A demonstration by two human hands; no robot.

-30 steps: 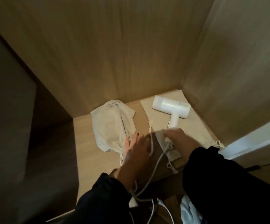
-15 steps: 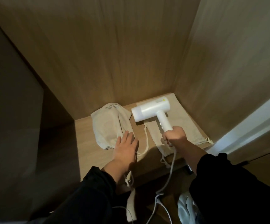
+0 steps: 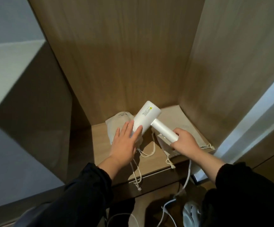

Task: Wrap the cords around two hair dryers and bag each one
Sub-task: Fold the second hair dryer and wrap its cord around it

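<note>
My right hand (image 3: pixel 184 142) grips the hair dryer (image 3: pixel 147 119) by its handle. My left hand (image 3: pixel 124 145), fingers straight, touches its barrel

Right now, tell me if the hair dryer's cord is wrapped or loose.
Loose. The cord drops below the right hand past the shelf edge; the handle of the hair dryer is bare.

Walls (image 3: pixel 124 63) hem the shelf (image 3: pixel 100 145); bags (image 3: pixel 178 119) crowd it; front apparently open.

Wooden shelf (image 3: pixel 100 153) carries two beige cloth bags. Left bag (image 3: pixel 115 122) rumpled, far left; right bag (image 3: pixel 178 118) flat, by right wall. Drawstrings (image 3: pixel 147 154) trail over near edge.
</note>
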